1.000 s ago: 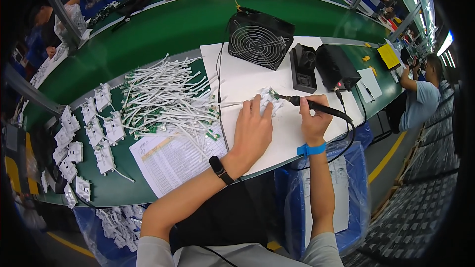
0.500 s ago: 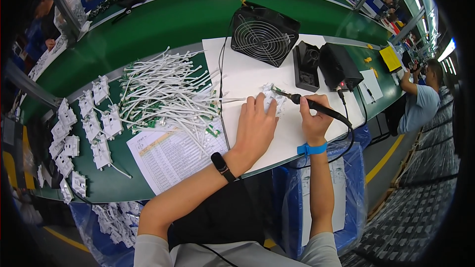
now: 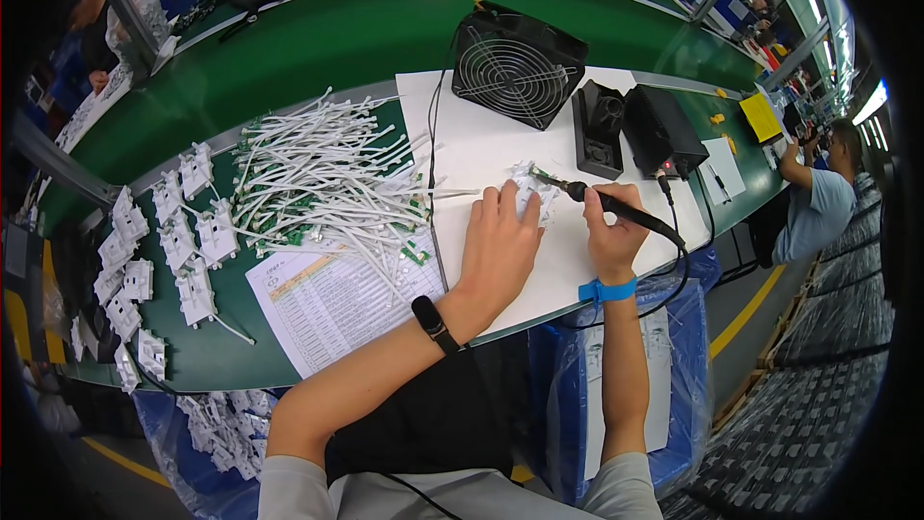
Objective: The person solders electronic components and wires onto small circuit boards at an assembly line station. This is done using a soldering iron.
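Only the head view has shifted slightly; right hand [image 3: 613, 245] grips the soldering iron [image 3: 647, 219], left hand [image 3: 500, 252] touches the white plastic part [image 3: 523, 174] on white sheeting [image 3: 563, 268], grip unclear, and an iron slip could scorch fingers.

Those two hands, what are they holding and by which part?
The right hand holds a soldering iron by its black handle. The left hand is at a white part; whether it grips it, I can't tell.
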